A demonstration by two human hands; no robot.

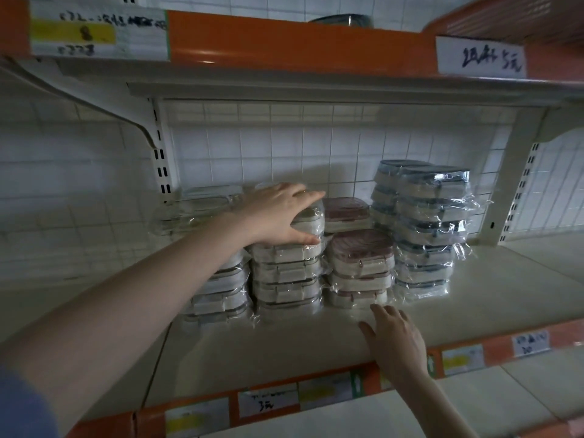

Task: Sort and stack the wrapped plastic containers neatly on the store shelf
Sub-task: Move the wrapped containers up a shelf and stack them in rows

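Steadying the top wrapped container (305,218) of the grey-lidded stack (286,273), the left hand (278,213) has its grip curled over the top, thumb pressed on the front face and fingers draped across the lid toward the back. Main risk, as I judge it: the shrink wrap is loose and slick, so that top piece could slide off if pushed sideways, and it sits just beside the pink-lidded stack (360,267), so a shove right could knock that one too. Second risk: the tall blue-lidded stack (426,229) at right looks uneven, with wrap tails sticking out, so any bump on the shelf (284,343) could make it lean or topple. A further grey stack (221,295) stands touching on the left, partly hidden by the forearm, so I cannot tell how square it is. Another pink-lidded container (346,213) sits behind, toward the tiled wall. Left arm is extended long from lower left, wrist roughly level, palm facing down and right onto the container. Right hand (395,339) lies low near the shelf's front edge, palm down, fingers spread and relaxed, holding nothing, fingertips just short of the bottom of the pink stack. Whether they touch the wrap there is not clear. All stacks stand mid-shelf, toward the back wall.
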